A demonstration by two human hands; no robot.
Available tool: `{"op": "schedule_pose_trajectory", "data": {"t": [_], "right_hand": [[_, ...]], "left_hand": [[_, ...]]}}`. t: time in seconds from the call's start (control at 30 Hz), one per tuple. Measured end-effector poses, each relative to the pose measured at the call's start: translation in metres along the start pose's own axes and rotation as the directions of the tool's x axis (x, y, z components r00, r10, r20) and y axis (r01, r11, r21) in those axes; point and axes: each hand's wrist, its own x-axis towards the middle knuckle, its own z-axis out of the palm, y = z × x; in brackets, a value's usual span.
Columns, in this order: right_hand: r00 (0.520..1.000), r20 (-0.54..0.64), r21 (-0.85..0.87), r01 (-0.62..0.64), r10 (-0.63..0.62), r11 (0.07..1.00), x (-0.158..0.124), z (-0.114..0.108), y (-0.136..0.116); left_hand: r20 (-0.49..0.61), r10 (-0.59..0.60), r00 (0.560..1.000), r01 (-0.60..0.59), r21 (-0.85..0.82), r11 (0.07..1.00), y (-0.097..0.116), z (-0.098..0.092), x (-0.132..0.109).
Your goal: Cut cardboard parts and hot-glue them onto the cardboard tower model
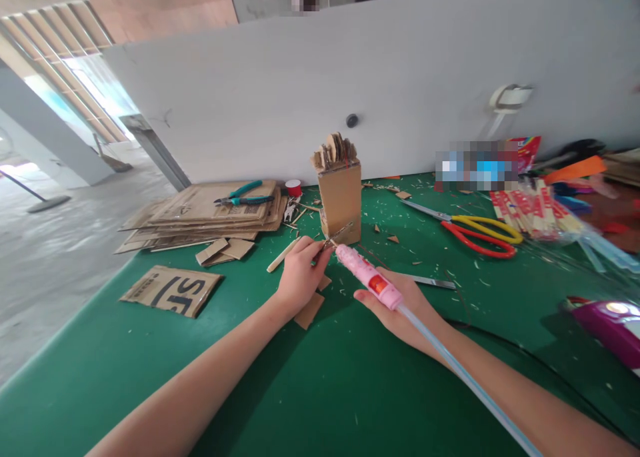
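Observation:
My right hand (400,314) grips a pink hot glue gun (367,278) with a clear glue stick (465,374) trailing back over my forearm. Its nozzle points at the foot of a small upright cardboard box (341,200) topped with cut cardboard pieces. My left hand (300,274) is closed in a pinch on a thin sliver, too small to name, held right at the nozzle beside the box's base. Small cardboard scraps (309,309) lie under my left hand on the green table (310,390).
A stack of flattened cardboard (210,217) with teal pliers (245,196) lies at the left, a printed cardboard piece (173,290) nearer. Red-and-yellow scissors (475,234), packets of chopsticks (535,214), a metal blade (433,282) and a purple object (610,324) sit to the right. A grey partition (400,77) backs the table.

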Motion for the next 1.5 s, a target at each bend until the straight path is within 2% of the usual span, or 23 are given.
{"op": "schedule_pose_trajectory", "data": {"t": [0.07,0.23,0.4,0.57,0.73,1.1,1.33,1.5], "right_hand": [[1.0,-0.004,-0.015,0.008,-0.008,1.0,0.0003,-0.0005,-0.0004],[0.994,-0.049,0.002,-0.096,0.096,0.995,0.0001,0.0,-0.0003],[1.0,0.001,-0.016,-0.017,0.017,1.0,0.0003,0.0027,0.0013],[0.989,-0.048,0.024,-0.139,0.14,0.99,0.0005,0.0003,-0.0004],[0.997,0.012,0.032,-0.071,0.07,0.997,0.0003,-0.0012,-0.0042],[0.999,0.053,-0.032,0.006,-0.004,0.999,0.0024,-0.0018,-0.0006],[0.996,0.072,0.027,-0.054,0.052,0.998,0.0008,-0.0008,0.002],[0.995,0.013,0.06,-0.102,0.101,0.993,-0.0002,-0.0009,0.004]], "left_hand": [[-0.001,0.005,1.0,-0.005,0.002,1.0,0.0003,-0.0006,0.0002],[0.005,-0.003,1.0,0.003,0.021,1.0,0.0007,-0.0005,0.0004],[0.008,0.003,1.0,-0.003,0.013,1.0,0.0001,0.0001,-0.0003],[0.014,-0.011,1.0,0.01,0.021,1.0,0.0,0.0003,0.0001],[0.003,-0.006,1.0,0.006,0.012,1.0,0.0,0.001,0.0004],[0.012,0.018,1.0,-0.018,0.018,1.0,-0.0015,0.0013,-0.0006],[-0.001,0.017,1.0,-0.017,0.028,0.999,-0.0012,0.002,-0.0001],[0.005,0.008,1.0,-0.008,0.032,0.999,-0.001,0.003,0.0003]]}}
